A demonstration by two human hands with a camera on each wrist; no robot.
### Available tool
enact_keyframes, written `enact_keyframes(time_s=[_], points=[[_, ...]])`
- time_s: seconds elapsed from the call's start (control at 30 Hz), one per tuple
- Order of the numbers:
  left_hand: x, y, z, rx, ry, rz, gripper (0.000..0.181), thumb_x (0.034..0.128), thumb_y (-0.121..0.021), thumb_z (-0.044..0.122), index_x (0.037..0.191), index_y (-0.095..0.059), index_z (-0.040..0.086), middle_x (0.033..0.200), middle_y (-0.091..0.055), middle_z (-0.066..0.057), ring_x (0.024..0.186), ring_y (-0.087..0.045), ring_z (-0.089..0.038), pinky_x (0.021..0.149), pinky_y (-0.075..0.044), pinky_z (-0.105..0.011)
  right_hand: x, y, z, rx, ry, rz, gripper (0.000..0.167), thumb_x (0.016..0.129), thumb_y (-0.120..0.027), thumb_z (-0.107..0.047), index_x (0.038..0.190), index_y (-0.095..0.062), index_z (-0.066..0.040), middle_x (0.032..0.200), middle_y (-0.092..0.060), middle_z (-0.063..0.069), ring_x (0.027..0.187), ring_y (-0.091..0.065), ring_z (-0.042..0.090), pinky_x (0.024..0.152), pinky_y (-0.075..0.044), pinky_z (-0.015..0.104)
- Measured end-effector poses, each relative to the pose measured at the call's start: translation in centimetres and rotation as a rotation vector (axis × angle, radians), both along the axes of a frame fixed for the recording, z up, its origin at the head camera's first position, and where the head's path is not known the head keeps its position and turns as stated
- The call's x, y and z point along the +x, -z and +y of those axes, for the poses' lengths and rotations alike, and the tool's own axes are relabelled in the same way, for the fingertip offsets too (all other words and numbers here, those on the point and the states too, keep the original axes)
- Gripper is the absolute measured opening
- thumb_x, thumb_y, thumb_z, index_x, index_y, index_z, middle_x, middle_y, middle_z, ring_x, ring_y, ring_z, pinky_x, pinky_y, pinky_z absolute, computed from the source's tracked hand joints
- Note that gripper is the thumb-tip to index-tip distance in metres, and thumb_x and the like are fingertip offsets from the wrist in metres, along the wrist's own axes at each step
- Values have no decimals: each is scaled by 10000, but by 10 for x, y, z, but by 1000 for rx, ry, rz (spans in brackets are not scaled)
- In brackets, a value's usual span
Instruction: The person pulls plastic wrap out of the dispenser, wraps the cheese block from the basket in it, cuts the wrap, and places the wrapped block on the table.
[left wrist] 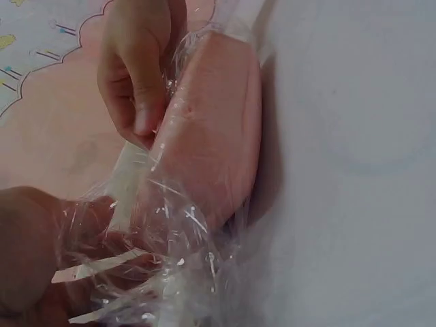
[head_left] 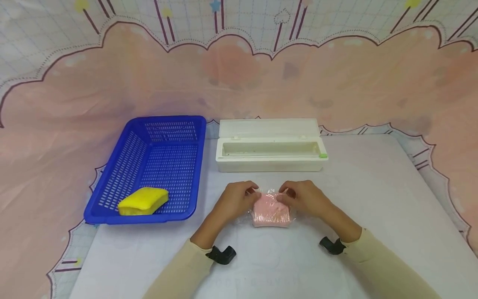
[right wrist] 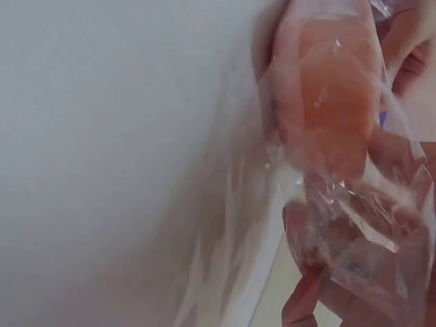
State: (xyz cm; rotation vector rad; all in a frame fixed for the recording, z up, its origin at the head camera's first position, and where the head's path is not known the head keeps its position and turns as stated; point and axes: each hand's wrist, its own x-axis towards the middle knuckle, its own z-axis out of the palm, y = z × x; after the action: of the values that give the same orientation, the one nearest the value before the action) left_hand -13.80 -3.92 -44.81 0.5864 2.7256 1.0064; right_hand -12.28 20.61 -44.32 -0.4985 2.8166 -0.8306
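**Pinched From Both Sides**

On a white-covered tabletop [head_left: 381,187], I pinch clear, crinkled plastic film [left wrist: 187,225] between the thumb and fingers of my left hand [head_left: 239,199] and, across from it, my right hand [head_left: 304,197]. Inside the film, a rounded, pale-pink block [head_left: 271,214] lies between my hands, at the front of a long, white plastic box [head_left: 269,165] but apart from it. The box's lid [head_left: 267,128] stands raised, and a small green tab [head_left: 323,155] marks its right end. To the left, a bright-yellow, sponge-like block [head_left: 143,200] rests near the front wall inside a blue, perforated plastic basket [head_left: 201,166].
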Motion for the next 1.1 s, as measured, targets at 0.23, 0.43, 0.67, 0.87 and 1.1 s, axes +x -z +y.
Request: enact_keyframes(time_s=[0.23, 0.43, 0.67, 0.87, 1.1], points=[[-16, -2, 5, -91, 27, -9, 436, 1051, -514, 419, 1348, -654, 132, 1379, -644, -97, 1326, -551, -337, 969, -443, -626, -18, 1, 1, -50, 19, -8, 360, 1015, -609, -406, 1194, -726, -116, 1172, -728, 77, 1097, -674, 281, 947, -552, 488], [-28, 3, 9, -97, 165, -142, 564, 1005, -557, 508, 1397, -612, 107, 1269, -691, -60, 1240, -604, -260, 934, -408, -612, -34, 6, -1, -49, -85, -153, 424, 976, -643, -483, 1203, -725, -134, 1028, -732, -11, 904, -632, 144, 806, -537, 333], [-34, 5, 11, -107, 194, -153, 400, 951, -658, 427, 1233, -733, 154, 1079, -733, 39, 1034, -643, -137, 824, -365, -474, -38, 6, 1, -52, -135, -265, 437, 883, -744, -527, 1117, -764, -159, 986, -721, -50, 924, -597, 155, 819, -508, 333], [-31, 4, 12, -97, 200, -110, 209, 953, -671, 381, 1012, -816, 243, 1013, -761, 91, 984, -653, -108, 788, -345, -448, -40, 8, -1, -77, -162, -204, 277, 871, -785, -453, 965, -801, -194, 929, -716, -72, 882, -605, 122, 797, -509, 319], [-24, -1, 12, -84, 212, -68, 207, 954, -677, 307, 919, -822, 162, 839, -766, 59, 801, -627, -75, 718, -494, -270, -31, 1, -10, 47, -94, -36, 195, 872, -781, -447, 952, -800, -270, 1077, -713, -56, 1056, -624, 193, 854, -415, 499]])
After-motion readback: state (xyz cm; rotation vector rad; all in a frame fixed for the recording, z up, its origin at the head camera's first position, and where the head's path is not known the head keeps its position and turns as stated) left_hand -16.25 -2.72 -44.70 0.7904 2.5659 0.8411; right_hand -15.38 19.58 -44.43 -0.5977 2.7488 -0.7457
